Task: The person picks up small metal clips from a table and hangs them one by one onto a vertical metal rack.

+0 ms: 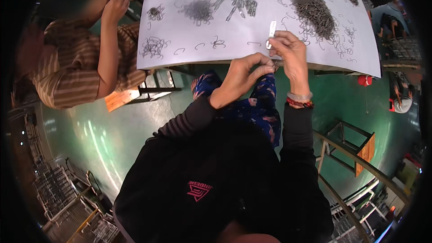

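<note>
A slim, smooth white tool (272, 29) stands near-upright above the desk's edge, pinched between thumb and fingers of the right hand (292, 54). The left hand (240, 77), just below, presses thumb and forefinger together; anything between them is too small to tell. Beyond, a dense, tangled heap of curved dark metal hooks (319, 18) covers part of the flat white desk (177, 31).

Workshop: metal hook heaps (320, 19); dim racks (53, 192), apparently.
</note>
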{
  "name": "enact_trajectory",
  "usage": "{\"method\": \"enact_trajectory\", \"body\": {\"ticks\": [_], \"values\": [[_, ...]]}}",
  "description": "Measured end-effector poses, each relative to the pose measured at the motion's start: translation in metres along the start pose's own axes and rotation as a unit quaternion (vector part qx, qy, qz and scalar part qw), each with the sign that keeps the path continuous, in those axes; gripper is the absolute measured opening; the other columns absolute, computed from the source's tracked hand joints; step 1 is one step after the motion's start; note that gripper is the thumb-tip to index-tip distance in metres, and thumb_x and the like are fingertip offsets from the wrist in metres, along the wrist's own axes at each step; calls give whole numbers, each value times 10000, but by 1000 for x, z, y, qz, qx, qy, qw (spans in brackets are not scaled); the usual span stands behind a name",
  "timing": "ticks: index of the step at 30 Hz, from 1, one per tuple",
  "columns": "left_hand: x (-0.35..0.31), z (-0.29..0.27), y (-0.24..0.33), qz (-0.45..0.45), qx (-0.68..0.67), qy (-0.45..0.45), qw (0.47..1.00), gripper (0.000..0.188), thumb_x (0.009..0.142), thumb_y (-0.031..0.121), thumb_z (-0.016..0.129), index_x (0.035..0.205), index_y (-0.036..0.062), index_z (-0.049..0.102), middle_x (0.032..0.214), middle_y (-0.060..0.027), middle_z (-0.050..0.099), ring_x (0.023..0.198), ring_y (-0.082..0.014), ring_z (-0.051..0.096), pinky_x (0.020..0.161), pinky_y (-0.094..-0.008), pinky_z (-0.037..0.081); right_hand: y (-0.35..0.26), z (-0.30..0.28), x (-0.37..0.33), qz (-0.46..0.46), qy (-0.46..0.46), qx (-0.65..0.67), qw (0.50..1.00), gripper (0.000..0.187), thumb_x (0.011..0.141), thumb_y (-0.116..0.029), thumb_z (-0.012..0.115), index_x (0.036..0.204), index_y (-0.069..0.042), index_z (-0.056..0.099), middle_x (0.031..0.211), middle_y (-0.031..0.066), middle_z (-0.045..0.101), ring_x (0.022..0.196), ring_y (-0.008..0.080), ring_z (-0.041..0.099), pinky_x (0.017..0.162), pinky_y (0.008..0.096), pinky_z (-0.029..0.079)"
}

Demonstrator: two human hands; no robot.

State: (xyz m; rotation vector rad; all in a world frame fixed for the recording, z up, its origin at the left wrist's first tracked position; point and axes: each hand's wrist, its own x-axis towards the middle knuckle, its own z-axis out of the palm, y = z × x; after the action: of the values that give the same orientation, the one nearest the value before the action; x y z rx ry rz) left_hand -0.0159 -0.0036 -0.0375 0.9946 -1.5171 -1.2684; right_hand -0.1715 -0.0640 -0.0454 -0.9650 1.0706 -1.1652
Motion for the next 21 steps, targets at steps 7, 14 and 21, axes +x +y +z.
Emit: {"method": "enact_trajectory", "body": {"ticks": [7, 14, 21], "values": [[5, 0, -1, 41, 54, 41, 997, 143, 829, 133, 640, 894, 8, 612, 801, -84, 660, 754, -155, 645, 677, -283, 492, -27, 16, -53, -111, 94, -21, 989, 194, 744, 51, 684, 917, 69, 599, 730, 77, 617, 561, 90, 528, 502, 191, 410], [0, -9, -13, 77, 96, 31, 992, 234, 800, 186, 675, 938, 11, 604, 845, -96, 653, 808, -206, 642, 678, -303, 484, -27, 36, -65, -155, 159, -121, 967, 185, 757, 56, 667, 926, 75, 596, 759, 75, 631, 621, 80, 536, 602, 180, 421], [26, -117, -42, -29, 354, 197, 914, 180, 805, 198, 651, 809, 18, 659, 766, -123, 654, 650, -247, 621, 584, -329, 480, -24, 39, -63, -129, 143, -118, 974, 166, 757, 65, 664, 901, 73, 582, 728, 63, 594, 606, 91, 507, 562, 203, 412]]}}
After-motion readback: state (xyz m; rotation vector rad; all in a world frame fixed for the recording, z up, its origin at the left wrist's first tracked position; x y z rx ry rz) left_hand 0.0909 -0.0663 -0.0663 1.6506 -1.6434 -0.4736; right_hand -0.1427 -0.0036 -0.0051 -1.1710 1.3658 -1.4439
